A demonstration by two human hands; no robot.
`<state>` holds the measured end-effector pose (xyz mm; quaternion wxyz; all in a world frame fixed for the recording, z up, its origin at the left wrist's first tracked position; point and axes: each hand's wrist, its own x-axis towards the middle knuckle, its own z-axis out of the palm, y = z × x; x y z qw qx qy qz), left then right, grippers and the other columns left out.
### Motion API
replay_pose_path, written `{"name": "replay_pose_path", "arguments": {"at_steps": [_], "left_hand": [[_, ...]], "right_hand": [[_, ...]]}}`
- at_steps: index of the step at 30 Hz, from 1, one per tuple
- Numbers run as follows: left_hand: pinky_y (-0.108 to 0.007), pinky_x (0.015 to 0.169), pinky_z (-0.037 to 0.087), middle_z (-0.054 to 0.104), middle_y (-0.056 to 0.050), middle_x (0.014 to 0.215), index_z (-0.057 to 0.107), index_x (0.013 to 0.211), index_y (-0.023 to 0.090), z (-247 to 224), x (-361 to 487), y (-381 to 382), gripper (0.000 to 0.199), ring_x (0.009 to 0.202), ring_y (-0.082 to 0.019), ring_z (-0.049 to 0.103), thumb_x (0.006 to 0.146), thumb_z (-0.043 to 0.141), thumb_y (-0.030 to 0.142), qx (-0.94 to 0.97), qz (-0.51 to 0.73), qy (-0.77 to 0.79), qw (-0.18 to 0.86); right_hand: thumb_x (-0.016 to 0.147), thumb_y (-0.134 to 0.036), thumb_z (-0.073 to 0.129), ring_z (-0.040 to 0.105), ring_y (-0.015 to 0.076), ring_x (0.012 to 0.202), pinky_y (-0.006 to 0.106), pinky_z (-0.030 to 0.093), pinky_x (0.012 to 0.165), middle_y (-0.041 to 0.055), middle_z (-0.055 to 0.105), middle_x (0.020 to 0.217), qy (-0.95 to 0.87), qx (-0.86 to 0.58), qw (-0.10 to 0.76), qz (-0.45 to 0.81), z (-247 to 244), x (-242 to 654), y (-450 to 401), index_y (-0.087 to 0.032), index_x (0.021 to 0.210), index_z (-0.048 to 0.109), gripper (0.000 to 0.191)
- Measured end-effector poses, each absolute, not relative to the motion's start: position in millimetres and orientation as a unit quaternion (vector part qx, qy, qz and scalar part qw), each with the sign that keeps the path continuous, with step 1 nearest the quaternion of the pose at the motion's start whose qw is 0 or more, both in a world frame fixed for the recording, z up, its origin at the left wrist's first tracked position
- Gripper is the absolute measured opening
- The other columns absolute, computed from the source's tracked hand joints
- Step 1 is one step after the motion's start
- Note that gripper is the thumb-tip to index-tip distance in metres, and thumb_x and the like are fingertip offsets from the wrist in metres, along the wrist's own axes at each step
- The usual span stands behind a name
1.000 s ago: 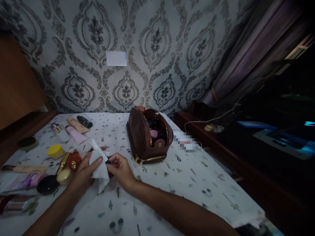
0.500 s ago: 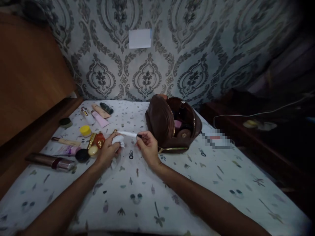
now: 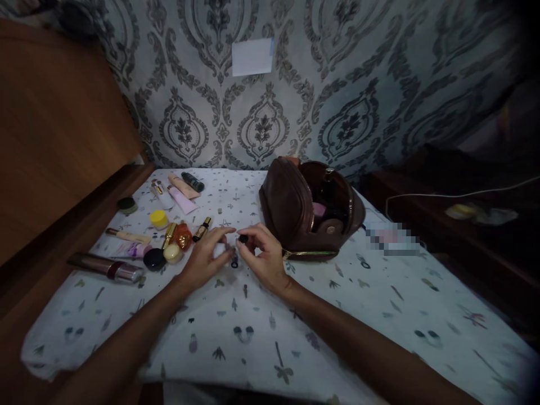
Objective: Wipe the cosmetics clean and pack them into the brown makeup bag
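My right hand (image 3: 266,256) is over the middle of the table, its thumb and fingers closed round a small black object (image 3: 243,238) whose kind I cannot make out. Just left of it, my left hand (image 3: 207,254) is curved, with thumb and forefinger apart. A pale patch shows between the two hands, too blurred to tell from the cloth. Beyond my left hand lies a small dark bottle with gold parts (image 3: 202,229). A brown toiletry bag (image 3: 291,197) stands unzipped behind my right hand, with a pink item (image 3: 319,210) and dark things inside.
Left of my hands lie a red-orange bottle (image 3: 183,236), a yellow jar (image 3: 158,219), a black round case (image 3: 154,259), a brown-and-silver tube (image 3: 105,267) and several tubes. A patterned cloth (image 3: 244,360) covers the table. Wooden furniture (image 3: 63,101) borders the left; a cable (image 3: 455,196) runs at right.
The white strip stretched between my hands and the white wad in my left hand no longer show. My left thumb and forefinger have spread apart. The view has shifted slightly left.
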<state>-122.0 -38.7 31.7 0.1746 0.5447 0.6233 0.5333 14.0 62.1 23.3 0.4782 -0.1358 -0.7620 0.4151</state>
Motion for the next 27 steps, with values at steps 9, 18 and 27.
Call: {"name": "replay_pose_path", "arguments": {"at_steps": [9,18,27], "left_hand": [[-0.031,0.084,0.043,0.067,-0.004,0.088,0.07,0.09,0.021,33.7,-123.1,-37.5,0.011,0.09,-0.023,0.06,0.085,0.065,0.031,0.539,0.569,0.597,0.17],[-0.028,0.071,0.042,0.061,0.001,0.077,0.056,0.116,0.021,38.1,-132.4,-40.6,0.026,0.072,-0.018,0.058,0.094,0.052,0.035,0.536,0.509,0.653,0.169],[-0.045,0.091,0.042,0.065,-0.009,0.098,0.062,0.093,0.02,45.5,-147.8,-51.6,0.016,0.109,-0.032,0.054,0.086,0.06,0.035,0.691,0.135,0.71,0.02]], "right_hand": [[0.087,-0.03,0.065,0.06,0.0208,0.101,0.035,0.05,0.086,0.008,0.062,0.111,-0.782,-0.085,0.411,0.461,17.2,14.3,61.8,-0.024,0.127,0.059,0.04],[0.095,-0.044,0.053,0.057,0.0143,0.072,0.027,0.047,0.069,-0.0001,0.06,0.08,-0.753,-0.099,0.305,0.575,7.0,10.2,65.5,-0.019,0.102,0.061,0.028],[0.098,-0.052,0.045,0.047,0.0092,0.051,0.021,0.037,0.046,-0.0043,0.053,0.069,-0.702,-0.12,0.298,0.636,3.0,8.1,66.5,-0.022,0.094,0.048,0.031]]}}
